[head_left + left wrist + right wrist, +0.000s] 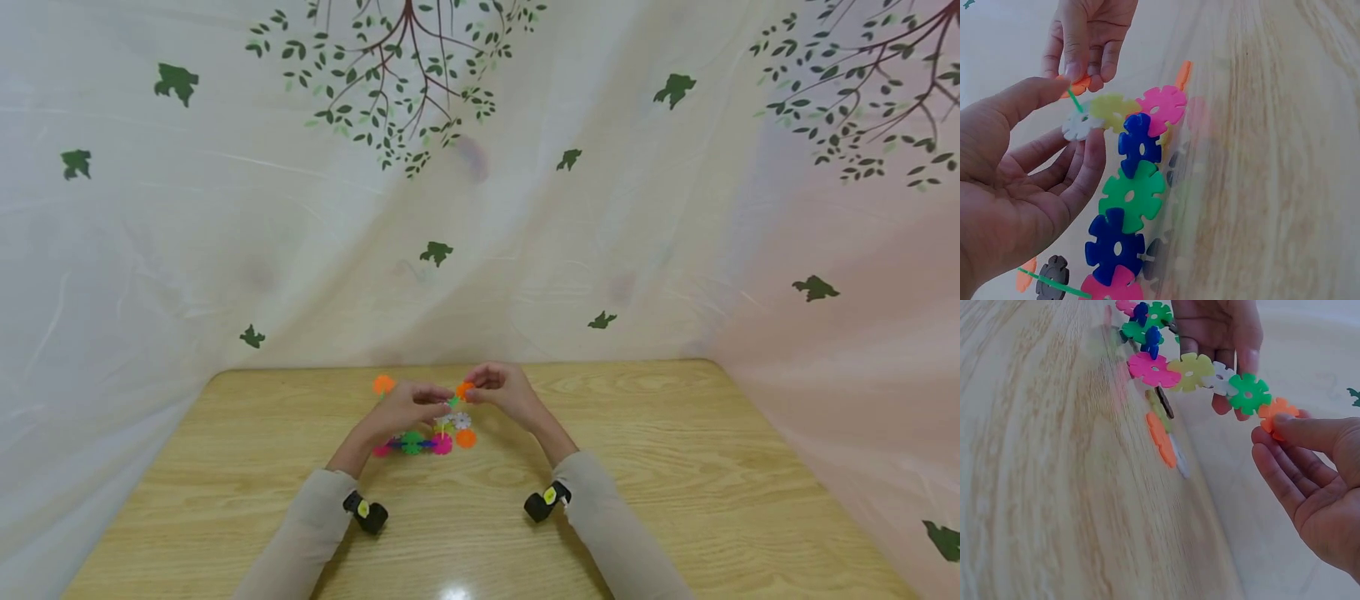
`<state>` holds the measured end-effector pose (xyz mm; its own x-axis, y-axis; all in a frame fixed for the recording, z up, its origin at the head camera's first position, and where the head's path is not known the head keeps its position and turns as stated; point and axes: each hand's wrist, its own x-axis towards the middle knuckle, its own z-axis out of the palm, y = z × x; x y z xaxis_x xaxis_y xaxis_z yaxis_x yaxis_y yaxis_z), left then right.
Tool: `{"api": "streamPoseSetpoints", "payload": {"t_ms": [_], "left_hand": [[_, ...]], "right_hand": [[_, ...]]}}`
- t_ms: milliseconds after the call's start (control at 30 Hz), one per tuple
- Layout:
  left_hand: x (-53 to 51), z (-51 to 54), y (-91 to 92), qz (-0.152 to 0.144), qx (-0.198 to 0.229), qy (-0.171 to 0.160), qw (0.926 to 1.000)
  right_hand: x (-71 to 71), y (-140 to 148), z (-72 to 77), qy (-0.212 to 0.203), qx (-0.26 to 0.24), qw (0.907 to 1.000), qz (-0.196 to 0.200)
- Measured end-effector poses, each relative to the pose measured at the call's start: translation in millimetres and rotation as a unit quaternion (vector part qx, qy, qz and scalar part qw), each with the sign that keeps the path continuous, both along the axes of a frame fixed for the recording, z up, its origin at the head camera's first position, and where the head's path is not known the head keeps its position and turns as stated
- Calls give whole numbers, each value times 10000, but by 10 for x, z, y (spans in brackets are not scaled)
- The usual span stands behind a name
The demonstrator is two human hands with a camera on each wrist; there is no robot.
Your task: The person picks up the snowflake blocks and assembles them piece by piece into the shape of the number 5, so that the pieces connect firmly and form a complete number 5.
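Slotted plastic flower discs are joined into a structure with a blue-and-green row (1132,195) along one side. From its pink corner disc (1152,370) runs a chain of a yellow disc (1191,372), a white disc (1220,379), a green disc (1249,394) and an orange disc (1279,414). My left hand (405,407) holds the chain around the white disc, thumb near the green one. My right hand (512,396) pinches the orange disc between thumb and fingers, at the green disc's edge. Whether their slots are engaged I cannot tell.
Beside the structure lie several loose discs, among them an orange one (466,438) and a white one (462,420). Another orange disc (383,384) stands at the structure's far left. A leaf-printed cloth (510,275) hangs behind the wooden table (675,475).
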<state>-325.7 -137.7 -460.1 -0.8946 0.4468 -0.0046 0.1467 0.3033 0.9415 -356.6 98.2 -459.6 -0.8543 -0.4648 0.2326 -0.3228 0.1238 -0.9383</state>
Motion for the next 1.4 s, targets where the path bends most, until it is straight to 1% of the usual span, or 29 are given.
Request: {"api": "streamPoseSetpoints", "payload": {"t_ms": [100, 200, 433, 600, 700, 833, 1167, 1267, 1400], "left_hand": [[10, -4, 31, 117, -66, 85, 9999], [19, -14, 58, 243, -150, 240, 9993], [38, -17, 90, 345, -57, 411, 9985], [54, -17, 123, 585, -193, 611, 9962], [65, -15, 147, 763, -255, 613, 9949], [72, -13, 171, 885, -266, 615, 9938], [81, -15, 180, 955, -160, 602, 9935], [93, 0, 179, 911, -227, 662, 9934], [107, 24, 181, 750, -358, 759, 9936]], "right_hand": [[-2, -2, 0, -32, 4, 10000, -6], [-8, -5, -7, -86, 13, 10000, -29], [9, -2, 8, -184, 5, 9998, -60], [17, 8, 17, -169, 49, 9998, -69], [10, 15, 12, -173, 116, 9997, -89], [1, 28, 11, -207, 140, 9997, -66], [19, 14, 10, -240, -106, 9996, 36], [32, 16, 24, -200, -85, 9997, 95], [32, 40, 54, -178, 103, 9997, 161]]}}
